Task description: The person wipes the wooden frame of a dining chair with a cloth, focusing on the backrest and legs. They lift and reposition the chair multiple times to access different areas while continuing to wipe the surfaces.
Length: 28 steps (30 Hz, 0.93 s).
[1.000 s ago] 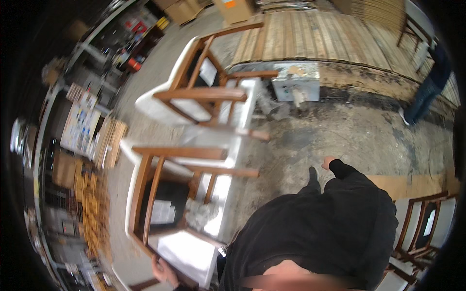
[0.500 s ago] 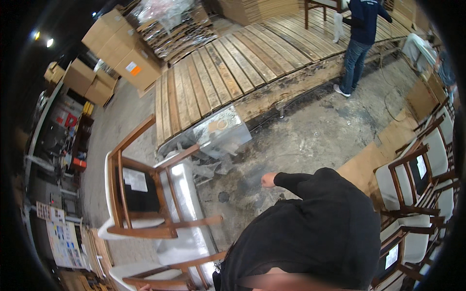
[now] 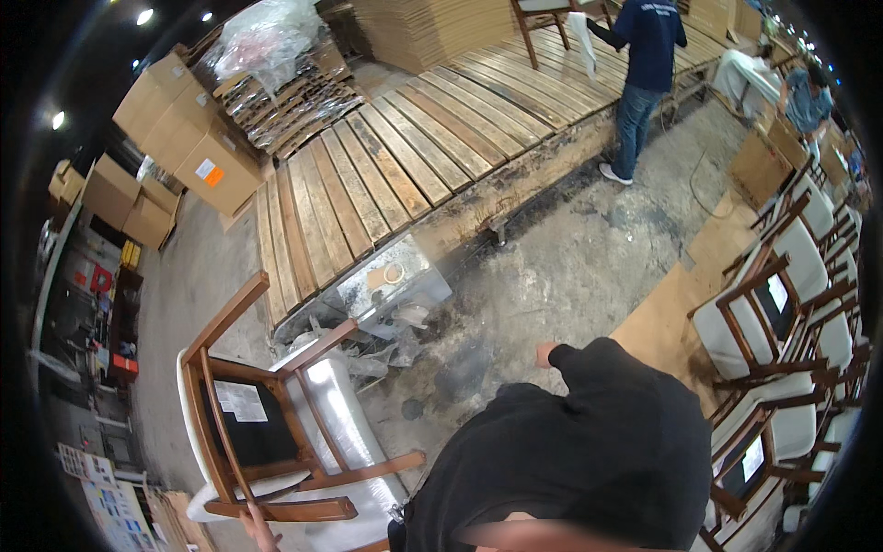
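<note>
An upturned wooden chair (image 3: 303, 477) with a white seat and a black underside bearing a paper label lies tipped on a white, film-covered bench (image 3: 354, 414) at my left. My left hand (image 3: 260, 528) comes in at the lower edge, its fingers stretched and apart, the tips at the chair's near wooden rail. Out in front of my body, over the concrete floor, is my right hand (image 3: 545, 355). It looks curled closed, with nothing visible in it; the black sleeve hides part of it.
A slatted wooden platform (image 3: 405, 166) runs across the back, with cardboard boxes (image 3: 198, 138) at its left end. A co-worker (image 3: 644, 83) stands beside it holding a white cloth (image 3: 583, 44). More chairs (image 3: 736, 322) crowd the right side. Loose plastic film (image 3: 391, 354) lies beyond the bench.
The view has shifted, so the chair sits lower in the picture. My left hand has moved from the lower chair up to this chair's rail. My right hand has swung rightward.
</note>
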{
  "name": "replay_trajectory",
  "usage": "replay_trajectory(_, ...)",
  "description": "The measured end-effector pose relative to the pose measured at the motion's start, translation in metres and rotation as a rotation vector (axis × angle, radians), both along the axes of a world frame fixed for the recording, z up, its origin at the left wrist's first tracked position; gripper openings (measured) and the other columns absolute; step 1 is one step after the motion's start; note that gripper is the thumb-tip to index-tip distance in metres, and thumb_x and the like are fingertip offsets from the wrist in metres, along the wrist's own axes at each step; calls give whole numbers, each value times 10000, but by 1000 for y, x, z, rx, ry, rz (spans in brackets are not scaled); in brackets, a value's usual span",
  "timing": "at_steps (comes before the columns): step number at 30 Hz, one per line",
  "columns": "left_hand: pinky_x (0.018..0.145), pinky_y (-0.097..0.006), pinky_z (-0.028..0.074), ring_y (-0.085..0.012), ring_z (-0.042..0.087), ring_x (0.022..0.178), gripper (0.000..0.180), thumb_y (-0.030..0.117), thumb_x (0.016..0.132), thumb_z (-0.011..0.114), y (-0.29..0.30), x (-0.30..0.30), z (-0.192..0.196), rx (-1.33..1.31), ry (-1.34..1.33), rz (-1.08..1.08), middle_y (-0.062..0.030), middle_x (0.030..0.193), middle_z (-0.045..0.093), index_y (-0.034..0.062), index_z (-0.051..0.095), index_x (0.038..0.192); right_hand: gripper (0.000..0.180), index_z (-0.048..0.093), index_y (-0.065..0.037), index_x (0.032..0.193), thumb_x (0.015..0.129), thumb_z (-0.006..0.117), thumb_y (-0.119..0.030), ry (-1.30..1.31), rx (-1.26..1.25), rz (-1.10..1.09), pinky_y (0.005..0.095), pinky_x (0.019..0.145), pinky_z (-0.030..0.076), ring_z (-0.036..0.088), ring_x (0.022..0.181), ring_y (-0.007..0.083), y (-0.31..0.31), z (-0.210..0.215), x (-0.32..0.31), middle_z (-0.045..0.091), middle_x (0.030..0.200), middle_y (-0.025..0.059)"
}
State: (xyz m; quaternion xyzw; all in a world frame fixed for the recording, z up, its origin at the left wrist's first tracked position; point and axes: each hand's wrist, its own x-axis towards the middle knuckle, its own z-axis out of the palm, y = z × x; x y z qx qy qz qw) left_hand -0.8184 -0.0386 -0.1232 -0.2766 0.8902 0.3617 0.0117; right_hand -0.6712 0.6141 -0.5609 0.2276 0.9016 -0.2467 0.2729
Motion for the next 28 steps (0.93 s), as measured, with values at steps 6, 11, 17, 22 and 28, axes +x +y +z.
replay_trajectory(6,1173,-428,306,-403,333,1439,1051,280,761,759,-4,-39,-58,-407,271,-17,-317,1554,288,-96,152,1532,423,758,-40,980,803,623,-399,-68,-147,177,484,851,531,688,965,393,-28,8,-34,721,1021,212)
replay_trajectory(11,1116,-442,366,-488,455,1321,993,131,717,653,0,-39,-63,-362,202,231,-366,1451,418,-10,154,1564,432,759,-90,1052,838,608,-433,-136,-181,501,465,860,519,684,965,373,0,0,-95,728,1005,182)
replay_trajectory(17,1128,-404,355,-459,483,1293,968,27,667,625,39,-49,-37,-302,237,403,-334,1380,485,-19,219,1544,398,751,-57,1007,831,605,-383,-118,9,406,488,858,529,679,1000,382,90,21,-245,720,1039,207)
replay_trajectory(22,1009,-414,460,-398,604,1145,860,36,621,681,54,-51,-24,-270,181,662,-265,1222,617,-118,389,1415,428,719,55,1013,884,574,-326,26,152,443,474,888,538,663,1046,416,129,51,-329,689,1050,294)
replay_trajectory(28,940,-433,497,-362,677,943,725,126,639,718,105,-87,-3,-328,362,376,-213,997,705,-133,538,1292,447,710,-29,1173,903,542,-343,-94,20,658,460,1014,460,589,1219,379,92,63,-364,620,1243,309)
